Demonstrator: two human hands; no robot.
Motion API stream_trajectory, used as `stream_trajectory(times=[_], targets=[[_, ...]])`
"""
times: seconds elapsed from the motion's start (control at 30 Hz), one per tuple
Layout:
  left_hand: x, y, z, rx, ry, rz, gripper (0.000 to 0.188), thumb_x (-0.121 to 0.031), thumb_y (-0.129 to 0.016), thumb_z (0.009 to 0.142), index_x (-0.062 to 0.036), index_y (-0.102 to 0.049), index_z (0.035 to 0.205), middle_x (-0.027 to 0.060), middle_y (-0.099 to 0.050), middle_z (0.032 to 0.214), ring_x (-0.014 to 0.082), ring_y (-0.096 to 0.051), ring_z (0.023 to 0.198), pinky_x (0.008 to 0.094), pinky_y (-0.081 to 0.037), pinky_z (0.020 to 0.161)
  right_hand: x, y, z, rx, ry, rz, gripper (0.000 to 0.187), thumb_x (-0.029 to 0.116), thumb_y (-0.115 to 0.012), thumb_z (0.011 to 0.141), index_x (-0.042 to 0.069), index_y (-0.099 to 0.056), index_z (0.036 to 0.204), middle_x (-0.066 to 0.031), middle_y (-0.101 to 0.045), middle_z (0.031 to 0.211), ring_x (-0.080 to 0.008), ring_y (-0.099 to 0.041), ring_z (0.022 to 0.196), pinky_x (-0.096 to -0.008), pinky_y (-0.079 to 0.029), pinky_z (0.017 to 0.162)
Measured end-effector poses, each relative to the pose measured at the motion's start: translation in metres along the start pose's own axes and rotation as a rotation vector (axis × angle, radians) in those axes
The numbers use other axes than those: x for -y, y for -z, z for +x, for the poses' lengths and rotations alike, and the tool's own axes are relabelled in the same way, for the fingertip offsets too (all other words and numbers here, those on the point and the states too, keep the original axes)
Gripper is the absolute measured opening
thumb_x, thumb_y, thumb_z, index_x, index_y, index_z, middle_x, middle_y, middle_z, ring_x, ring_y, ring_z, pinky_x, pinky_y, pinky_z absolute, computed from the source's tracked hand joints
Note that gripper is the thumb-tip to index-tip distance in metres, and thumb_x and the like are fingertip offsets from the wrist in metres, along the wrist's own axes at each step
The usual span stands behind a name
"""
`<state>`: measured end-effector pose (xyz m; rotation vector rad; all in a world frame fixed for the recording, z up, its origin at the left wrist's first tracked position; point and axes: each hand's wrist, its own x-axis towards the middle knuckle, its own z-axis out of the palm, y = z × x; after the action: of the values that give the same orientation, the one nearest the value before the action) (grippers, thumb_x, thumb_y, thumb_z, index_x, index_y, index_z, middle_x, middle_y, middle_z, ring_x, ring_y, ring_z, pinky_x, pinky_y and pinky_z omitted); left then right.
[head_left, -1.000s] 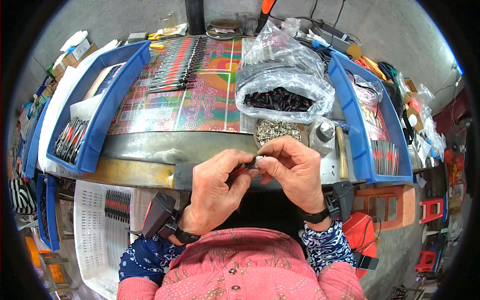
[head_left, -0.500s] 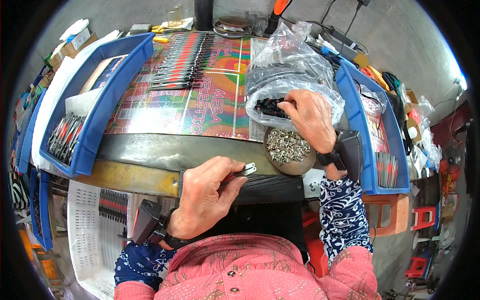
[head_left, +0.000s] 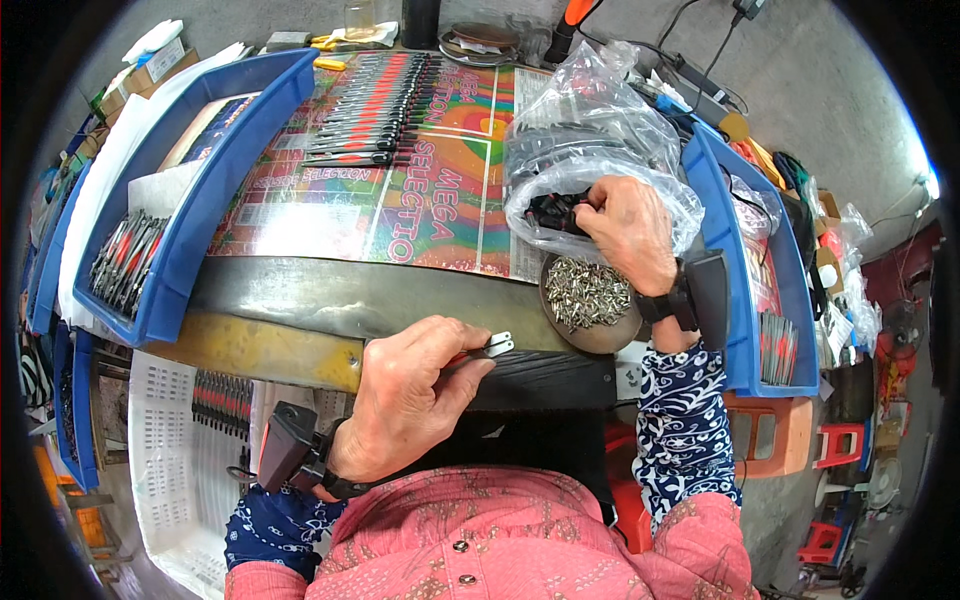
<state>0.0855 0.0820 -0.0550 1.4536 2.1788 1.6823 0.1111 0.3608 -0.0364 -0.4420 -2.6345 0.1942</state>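
Observation:
My left hand [head_left: 405,395] is closed around a slim black-and-red piece, whose two flat metal tabs [head_left: 498,345] with holes stick out past the fingertips. It is held above the front edge of the bench. My right hand [head_left: 632,232] reaches into the mouth of a clear plastic bag [head_left: 600,130], its fingers bent together at the dark parts [head_left: 555,212] inside. What those fingertips hold, if anything, cannot be made out. Just below that wrist sits a round dish [head_left: 612,335] heaped with small metal pins [head_left: 585,292].
A row of black-and-red slim tools [head_left: 372,110] lies on the colourful printed mat [head_left: 310,225]. Blue bins stand left [head_left: 190,255] and right [head_left: 735,280], both holding slim pieces. A white perforated basket [head_left: 160,470] with more tools is below the bench at left.
The view has shifted slightly. My right hand stays at the bag's mouth, its fingers a little altered. In my left hand, the two metal tabs now show farther apart.

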Motion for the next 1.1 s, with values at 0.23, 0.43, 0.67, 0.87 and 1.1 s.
stream_trajectory(times=[0.23,0.43,0.67,0.87,1.1], targets=[[-0.013,-0.003,-0.002,0.013,-0.021,-0.020,0.022,0.005,-0.073,0.074,0.0018,-0.064,0.094,0.0143,-0.063,0.080,0.0278,-0.064,0.063,0.0323,-0.051,0.055,0.025,0.047,-0.043,-0.066,-0.095,0.399,0.016,0.010,-0.066,0.079,-0.002,-0.063,0.090,-0.0162,-0.066,0.073,-0.0277,-0.065,0.067,-0.0366,-0.050,0.065],[-0.025,-0.004,-0.006,0.072,-0.033,0.025,0.021,0.003,-0.073,0.076,0.0007,-0.063,0.094,0.0137,-0.063,0.080,0.0279,-0.064,0.064,0.0325,-0.051,0.055,0.056,0.066,-0.108,0.017,-0.151,1.020,0.021,0.004,-0.071,0.087,-0.003,-0.065,0.106,-0.0050,-0.067,0.091,-0.0090,-0.064,0.075,-0.0216,-0.051,0.064],[-0.033,-0.011,-0.020,0.124,-0.020,-0.019,0.021,0.001,-0.073,0.075,0.0008,-0.063,0.094,0.0134,-0.063,0.080,0.0274,-0.063,0.063,0.0322,-0.051,0.054,0.069,0.053,-0.158,0.115,-0.236,1.221,0.020,0.002,-0.072,0.086,-0.004,-0.065,0.104,-0.0062,-0.068,0.088,-0.0092,-0.065,0.071,-0.0204,-0.053,0.062],[-0.035,-0.014,-0.027,0.134,-0.036,-0.024,0.021,0.000,-0.073,0.075,0.0008,-0.063,0.093,0.0135,-0.064,0.081,0.0283,-0.064,0.065,0.0332,-0.052,0.055,0.071,0.047,-0.170,0.104,-0.276,1.275,0.020,0.003,-0.072,0.087,-0.003,-0.066,0.105,-0.0036,-0.067,0.087,-0.0070,-0.064,0.072,-0.0195,-0.053,0.061],[-0.036,-0.017,-0.032,0.148,-0.059,-0.019,0.022,0.001,-0.073,0.075,0.0004,-0.063,0.094,0.0148,-0.064,0.082,0.0321,-0.065,0.070,0.0365,-0.052,0.060,0.075,0.041,-0.176,0.041,-0.248,1.233,0.017,0.004,-0.067,0.091,-0.003,-0.066,0.107,-0.0031,-0.067,0.083,-0.0069,-0.064,0.070,-0.0193,-0.052,0.060]])
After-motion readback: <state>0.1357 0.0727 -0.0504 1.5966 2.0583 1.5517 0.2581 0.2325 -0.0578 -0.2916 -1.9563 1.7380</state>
